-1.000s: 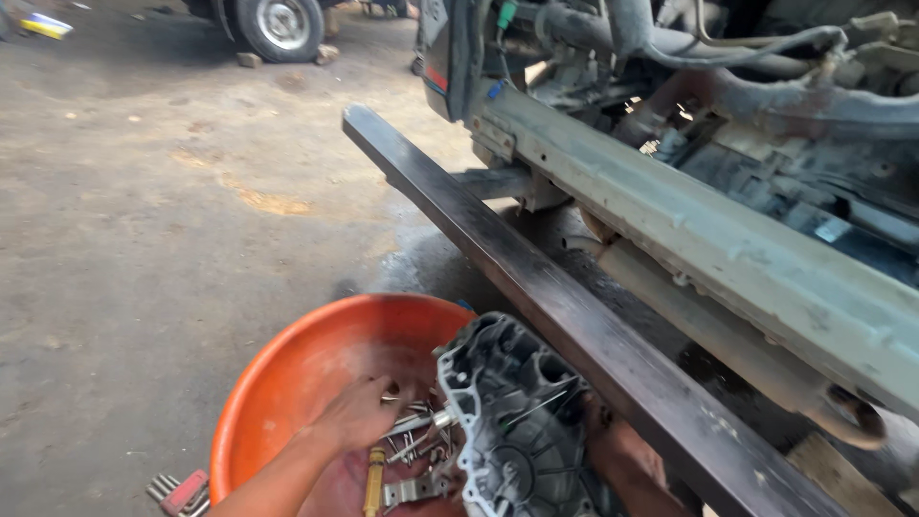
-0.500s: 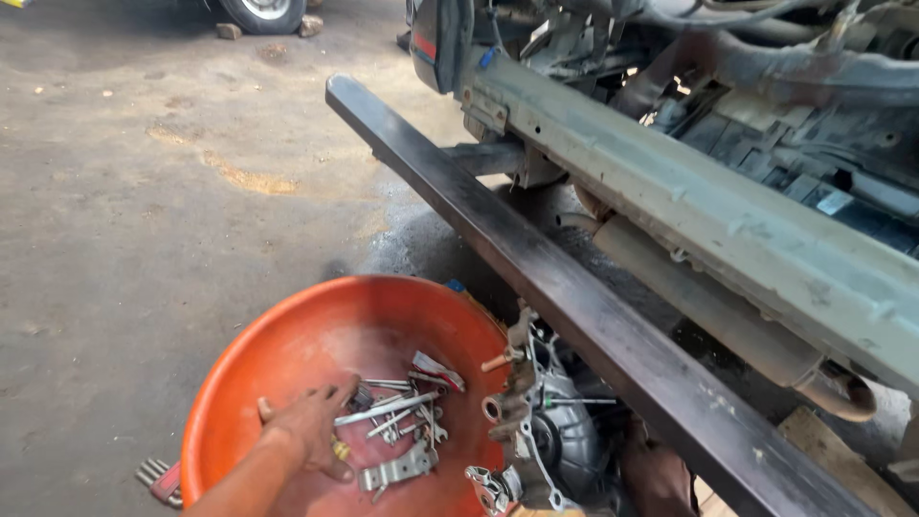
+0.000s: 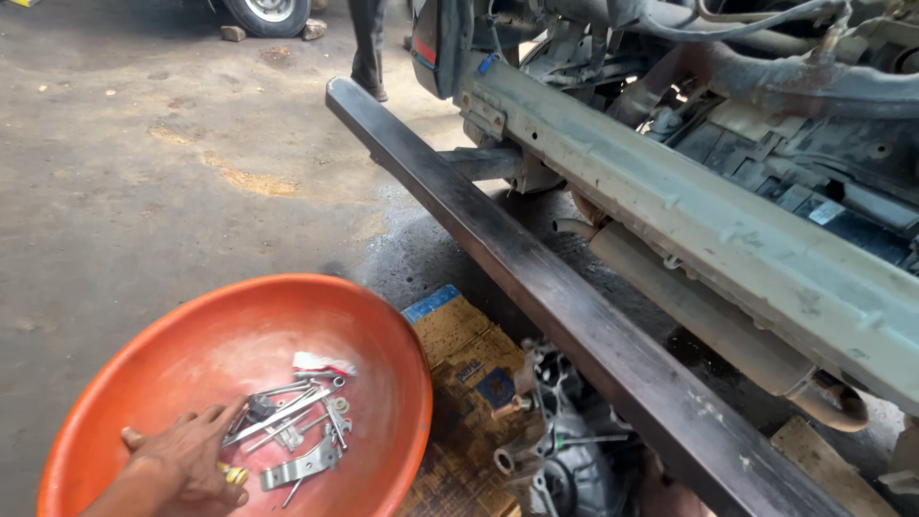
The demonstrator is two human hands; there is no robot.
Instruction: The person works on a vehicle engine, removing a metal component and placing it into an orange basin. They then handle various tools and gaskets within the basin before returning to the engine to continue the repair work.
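One vehicle underside (image 3: 728,230) filled the right of the view, its pale frame rail running down toward the lower right, and beside it a long dark steel beam (image 3: 536,278) slanted across the concrete floor (image 3: 124,182); both looked far too heavy and rigid for a single hand. Below the beam a grey cast gearbox housing (image 3: 565,460) lay on flattened brown cardboard (image 3: 459,354), judged dense, oily and awkward, best taken by its ribs or flange. Left of the cardboard sat a wide orange plastic basin (image 3: 239,335), light and slightly flexible by its look, easiest gripped at the rim. In the basin's lower middle lay a loose heap of small metal tools and fasteners (image 3: 287,421): slim spanners, a bent grey bracket, bolts and washers, with a white scrap of rag or paper just above them. These pieces appeared stiff, light singly and probably greasy, so a spanner would want a pinch across the middle of its shank, and the tiny washers would need fingertips. Only one hand showed, taken as the left hand (image 3: 187,460), reaching in from the bottom edge with fingers loosely spread and curled, resting at the left fringe of the heap and closed on nothing that could be made out. No right hand was in view.
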